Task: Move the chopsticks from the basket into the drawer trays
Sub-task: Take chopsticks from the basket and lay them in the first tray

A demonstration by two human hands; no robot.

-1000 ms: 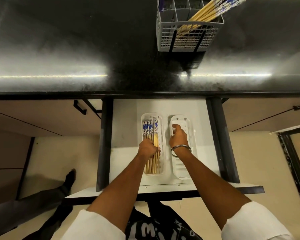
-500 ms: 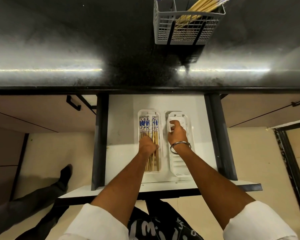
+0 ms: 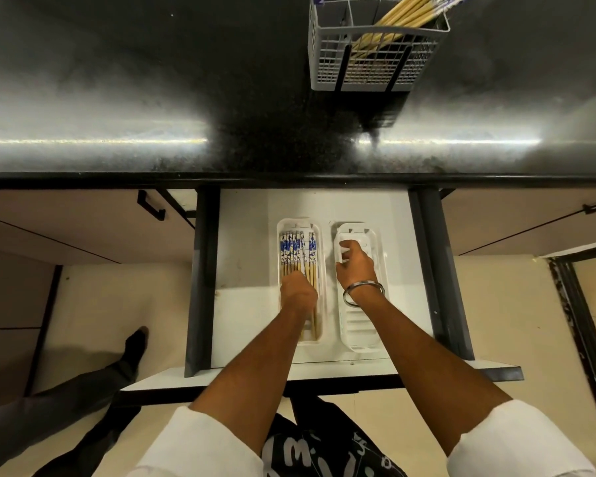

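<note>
The open white drawer (image 3: 248, 235) holds two white trays side by side. The left tray (image 3: 320, 256) carries several bamboo chopsticks with blue-and-white tops (image 3: 297, 251), laid lengthwise. My left hand (image 3: 298, 291) rests on their lower ends, fingers curled over them. The right tray (image 3: 369, 332) has no chopsticks in it; my right hand (image 3: 355, 266), with a metal bangle at the wrist, lies in its upper half with fingers loosely bent. On the black counter at the top stands a grey wire basket (image 3: 327, 60) with more chopsticks (image 3: 398, 24) leaning to the right.
Dark drawer rails (image 3: 203, 277) run along both sides of the drawer. A black cabinet handle (image 3: 150, 204) sticks out at the left. Another person's dark trouser leg and shoe (image 3: 131, 349) stand on the beige floor at the lower left.
The camera view tilted slightly down, so the basket slid toward the top edge. My left hand shifted a little on the chopsticks; my right hand stays in the right tray.
</note>
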